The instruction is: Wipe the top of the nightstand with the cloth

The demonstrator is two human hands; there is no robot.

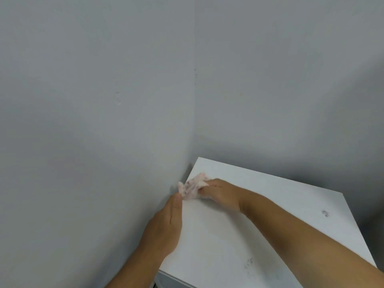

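Note:
The white nightstand [270, 204] fills the lower right of the head view, tucked into a room corner. A small crumpled white cloth [192, 187] with pinkish specks lies on the top near its left edge. My right hand [220, 193] presses on the cloth, fingers bent over it. My left hand [167, 223] rests along the left edge of the top, fingers flat and together, its thumb tip touching the cloth. Two dark smudges mark the top, one [325, 213] at the right and one [249, 262] near the front.
Grey walls [104, 121] meet in a corner [194, 121] right behind and to the left of the nightstand, very close to its left edge. The nightstand's front edge [176, 277] shows at the bottom.

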